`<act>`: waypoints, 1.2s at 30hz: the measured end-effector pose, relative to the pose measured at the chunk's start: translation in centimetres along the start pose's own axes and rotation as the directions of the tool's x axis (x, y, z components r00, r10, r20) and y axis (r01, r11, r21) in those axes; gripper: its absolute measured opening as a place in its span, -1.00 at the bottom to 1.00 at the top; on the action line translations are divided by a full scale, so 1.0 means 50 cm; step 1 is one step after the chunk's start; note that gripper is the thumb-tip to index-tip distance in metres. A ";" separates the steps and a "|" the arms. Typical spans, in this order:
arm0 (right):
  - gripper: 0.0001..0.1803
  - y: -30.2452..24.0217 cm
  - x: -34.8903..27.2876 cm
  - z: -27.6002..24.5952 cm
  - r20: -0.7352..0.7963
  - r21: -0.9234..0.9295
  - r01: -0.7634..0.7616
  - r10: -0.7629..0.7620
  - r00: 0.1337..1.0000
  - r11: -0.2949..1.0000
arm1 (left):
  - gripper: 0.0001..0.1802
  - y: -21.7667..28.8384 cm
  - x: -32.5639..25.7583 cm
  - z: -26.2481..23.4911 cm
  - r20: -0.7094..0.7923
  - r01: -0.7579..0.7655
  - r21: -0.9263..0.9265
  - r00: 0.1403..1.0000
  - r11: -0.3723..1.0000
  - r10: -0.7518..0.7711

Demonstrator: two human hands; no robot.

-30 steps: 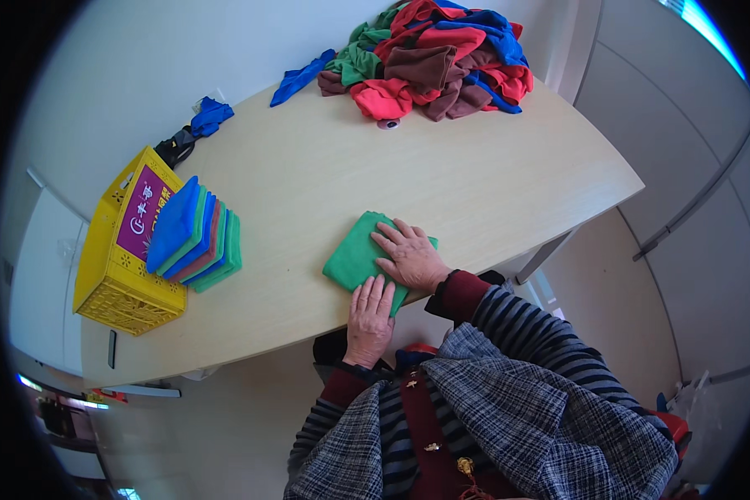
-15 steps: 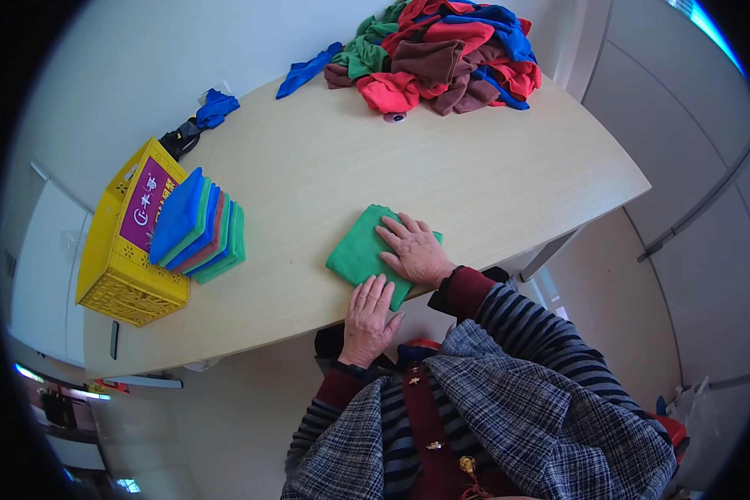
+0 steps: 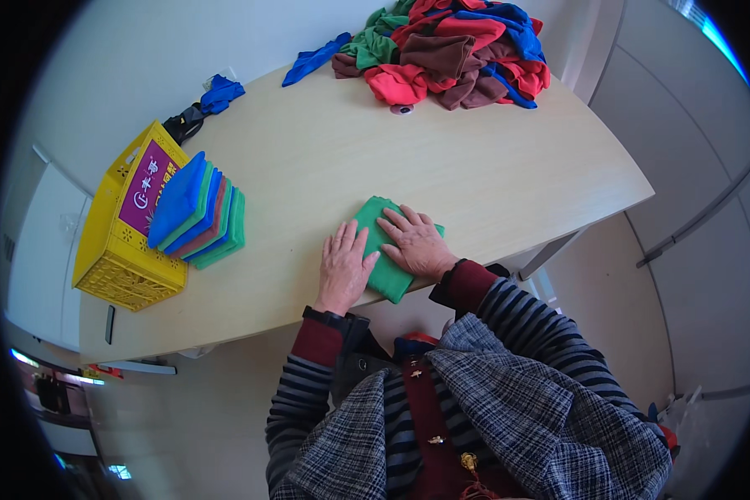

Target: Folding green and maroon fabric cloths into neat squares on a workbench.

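Both hands lie flat and open, gripping nothing: the left hand (image 3: pixel 342 268) rests on the near left edge of the folded green cloth (image 3: pixel 385 250), the right hand (image 3: pixel 417 243) across its middle. The cloth sits close to the table's near edge (image 3: pixel 250 321) at 6 o'clock, so a sliding press could push it off or shear the fold. Bare tabletop lies toward 12 o'clock, before the heap of unfolded cloths (image 3: pixel 450 50); the stack of folded cloths (image 3: pixel 198 210) and yellow crate (image 3: pixel 117 250) stand at 9 o'clock.

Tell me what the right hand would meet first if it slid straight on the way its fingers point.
Probably nothing close: the right hand, flat on the green cloth, points across bare table. Its line passes left of the clothes pile, towards the blue cloth.
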State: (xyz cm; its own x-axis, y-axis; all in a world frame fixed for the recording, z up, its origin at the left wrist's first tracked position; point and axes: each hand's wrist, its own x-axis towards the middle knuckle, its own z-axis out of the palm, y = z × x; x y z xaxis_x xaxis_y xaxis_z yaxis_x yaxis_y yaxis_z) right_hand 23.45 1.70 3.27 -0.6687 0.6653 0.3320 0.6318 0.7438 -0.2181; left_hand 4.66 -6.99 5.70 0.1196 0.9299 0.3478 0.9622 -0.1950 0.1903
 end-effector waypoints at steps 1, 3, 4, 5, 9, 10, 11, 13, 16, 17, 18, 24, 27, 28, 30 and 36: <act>-0.36 -0.002 0.003 0.003 -0.005 -0.001 0.001 -0.001 1.000 1.000 | -0.41 -0.005 0.010 0.009 0.019 -0.006 0.012 1.000 1.000 0.006; -0.36 -0.002 0.006 0.002 -0.015 -0.005 -0.002 0.002 1.000 1.000 | -0.34 -0.007 0.021 0.029 0.057 -0.022 0.031 0.998 0.999 0.020; -0.36 -0.003 0.007 0.001 -0.011 -0.005 0.001 -0.001 1.000 1.000 | -0.34 -0.009 0.020 0.034 0.058 -0.018 0.030 0.998 0.999 0.016; -0.35 0.002 0.012 -0.005 -0.013 -0.006 -0.002 0.002 1.000 1.000 | -0.32 -0.009 0.027 0.036 0.061 -0.009 0.023 0.998 1.000 0.008; -0.35 0.002 0.025 -0.034 -0.018 -0.007 0.003 -0.003 1.000 1.000 | -0.27 -0.006 0.039 0.032 0.067 0.020 0.017 0.998 1.000 -0.021; -0.35 -0.003 0.022 -0.037 -0.016 -0.006 0.002 -0.003 1.000 1.000 | -0.27 -0.004 0.034 0.028 0.074 0.027 0.020 0.997 0.999 -0.029; -0.35 -0.008 0.020 -0.039 -0.013 -0.003 0.004 -0.004 1.000 1.000 | -0.26 -0.003 0.030 0.023 0.080 0.036 0.024 0.996 0.999 -0.038; -0.35 -0.039 0.016 -0.028 -0.004 0.008 0.019 -0.018 1.000 1.000 | -0.27 -0.018 -0.002 0.016 0.082 0.051 0.034 0.995 0.998 -0.053; -0.36 -0.093 0.014 -0.010 0.031 0.047 0.067 -0.068 0.997 0.997 | -0.28 -0.040 -0.059 -0.004 0.093 0.111 0.057 0.989 0.992 -0.116; -0.37 -0.097 0.011 -0.009 0.032 0.037 0.063 -0.064 0.997 0.997 | -0.28 -0.034 -0.067 -0.008 0.093 0.124 0.042 0.987 0.991 -0.128; -0.37 -0.100 0.009 -0.010 0.033 0.030 0.063 -0.064 0.997 0.998 | -0.28 -0.028 -0.073 -0.011 0.091 0.143 0.029 0.985 0.989 -0.145; -0.37 -0.159 -0.042 0.003 0.081 0.026 0.095 -0.097 0.992 0.995 | -0.28 -0.006 -0.175 -0.054 0.096 0.185 -0.022 0.979 0.982 -0.182; -0.36 -0.181 -0.067 -0.005 0.128 0.035 0.189 -0.192 0.973 0.981 | -0.29 0.002 -0.241 -0.029 -0.004 0.237 0.005 0.972 0.972 -0.237; -0.37 -0.187 -0.075 -0.012 0.145 0.040 0.168 -0.172 0.974 0.985 | -0.30 0.005 -0.256 -0.028 0.009 0.225 -0.008 0.974 0.974 -0.225; -0.38 -0.204 -0.085 -0.015 0.160 0.043 0.162 -0.167 0.973 0.986 | -0.31 0.021 -0.259 -0.029 0.011 0.222 -0.020 0.975 0.975 -0.222; -0.42 -0.315 -0.138 0.031 0.066 0.105 0.019 -0.026 0.997 0.994 | -0.34 0.038 -0.300 -0.036 0.043 0.235 0.071 0.970 0.969 -0.239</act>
State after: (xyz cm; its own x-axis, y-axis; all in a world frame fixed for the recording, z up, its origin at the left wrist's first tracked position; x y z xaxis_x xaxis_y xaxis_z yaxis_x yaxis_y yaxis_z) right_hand 17.51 -14.48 2.98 -0.7091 0.6488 0.2760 0.5748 0.7586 -0.3067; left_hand 4.24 -21.87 2.47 -0.1029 0.9621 0.2526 0.9782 0.0519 0.2008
